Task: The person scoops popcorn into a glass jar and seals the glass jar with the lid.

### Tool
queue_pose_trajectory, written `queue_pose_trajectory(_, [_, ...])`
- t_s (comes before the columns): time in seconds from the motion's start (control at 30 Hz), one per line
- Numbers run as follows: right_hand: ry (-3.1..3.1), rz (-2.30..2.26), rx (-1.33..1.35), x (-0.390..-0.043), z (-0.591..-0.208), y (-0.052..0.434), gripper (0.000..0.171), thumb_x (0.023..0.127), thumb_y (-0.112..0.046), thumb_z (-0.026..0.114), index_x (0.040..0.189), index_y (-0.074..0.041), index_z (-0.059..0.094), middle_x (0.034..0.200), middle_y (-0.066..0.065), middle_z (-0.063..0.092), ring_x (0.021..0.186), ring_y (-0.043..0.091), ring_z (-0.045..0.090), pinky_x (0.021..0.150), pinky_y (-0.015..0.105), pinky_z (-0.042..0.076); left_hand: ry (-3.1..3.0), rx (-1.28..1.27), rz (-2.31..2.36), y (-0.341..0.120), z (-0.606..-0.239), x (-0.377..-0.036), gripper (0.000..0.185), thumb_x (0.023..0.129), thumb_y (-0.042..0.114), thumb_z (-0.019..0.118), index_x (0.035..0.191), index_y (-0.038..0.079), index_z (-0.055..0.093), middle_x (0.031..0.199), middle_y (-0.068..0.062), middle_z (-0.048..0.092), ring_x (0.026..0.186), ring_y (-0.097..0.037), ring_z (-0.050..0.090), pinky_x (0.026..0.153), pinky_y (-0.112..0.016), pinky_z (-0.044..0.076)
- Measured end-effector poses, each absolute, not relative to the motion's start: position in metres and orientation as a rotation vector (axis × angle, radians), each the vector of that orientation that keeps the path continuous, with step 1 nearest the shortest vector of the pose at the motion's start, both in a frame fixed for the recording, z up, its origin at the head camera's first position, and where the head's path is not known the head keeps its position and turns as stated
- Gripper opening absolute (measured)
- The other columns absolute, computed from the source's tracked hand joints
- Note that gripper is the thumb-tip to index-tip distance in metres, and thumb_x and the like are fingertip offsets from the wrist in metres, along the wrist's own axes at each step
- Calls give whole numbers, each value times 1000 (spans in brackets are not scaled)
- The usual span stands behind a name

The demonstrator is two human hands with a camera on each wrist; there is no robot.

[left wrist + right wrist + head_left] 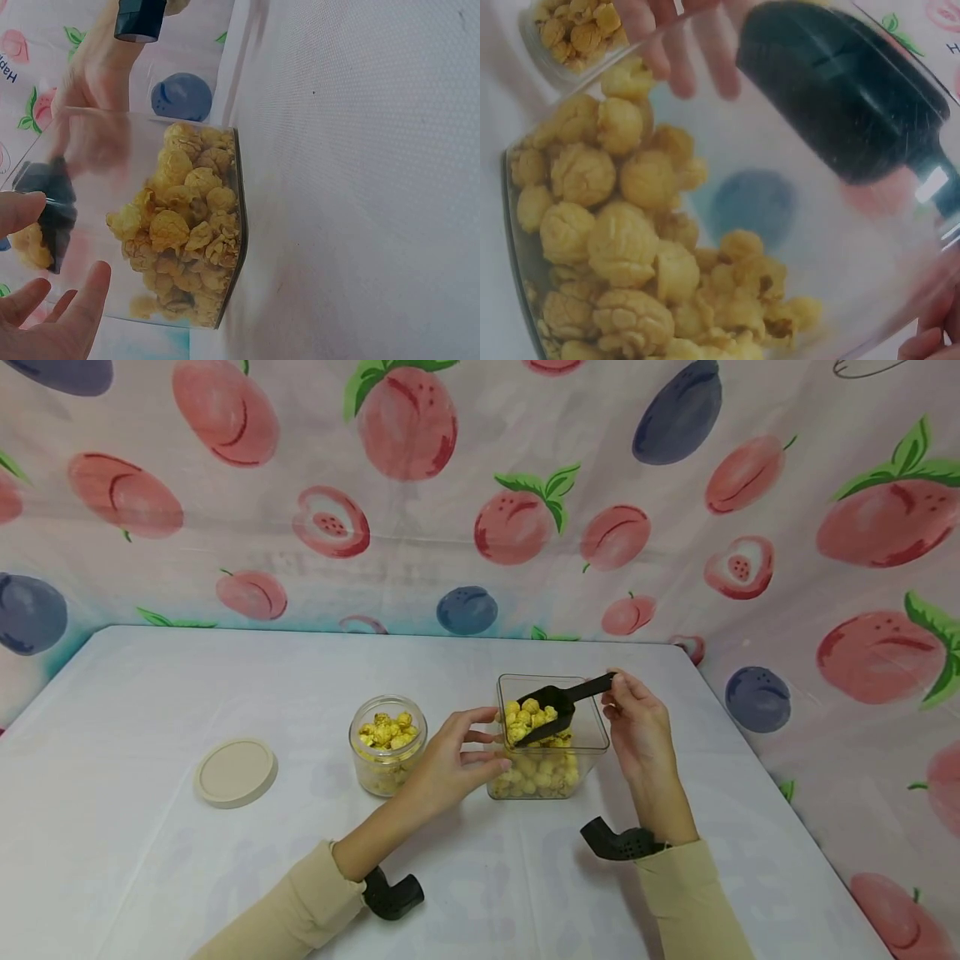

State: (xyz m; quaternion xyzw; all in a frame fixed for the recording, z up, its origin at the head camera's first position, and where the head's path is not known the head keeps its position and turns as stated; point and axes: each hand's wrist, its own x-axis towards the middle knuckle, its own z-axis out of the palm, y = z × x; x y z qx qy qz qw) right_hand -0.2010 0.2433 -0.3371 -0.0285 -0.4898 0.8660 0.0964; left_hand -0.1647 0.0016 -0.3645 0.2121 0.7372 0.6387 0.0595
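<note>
Two beige sleeves enter from the bottom edge, each wrist carrying a black camera mount. Beyond them, on the white tablecloth [150, 693], stands a clear square plastic container [592, 752], its lower part filled with yellow popcorn balls [536, 775]. The left hand [450, 760] steadies its left wall, fingers lightly curved against the plastic. The right hand [637, 727] pinches the handle tip of a black plastic scoop [558, 706], which rests tilted over the container's rim, its bowl heaped with popcorn. Just left of the container, near but apart, stands a round clear glass jar [387, 760], open and filled with popcorn to its mouth. Its round beige lid [236, 771] lies flat, well apart to the left.

From the right wrist, the scoop is a blurred dark shape through the plastic. From the left wrist, the left hand is cropped, so its contact is hard to make out there.
</note>
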Motion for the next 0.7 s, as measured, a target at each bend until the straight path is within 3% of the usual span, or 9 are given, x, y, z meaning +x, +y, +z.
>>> queue_pose_trajectory(0.7, [-1255,2771,-195,-205,-341,252,18,92,-14,54,85,-10,70,73,1,68,71,12,47,61,23,25,2231,642,1945,3,-365,-165,61,83,8,69,137,8,41,139,-14,38,113,-26,53,90,-25,52])
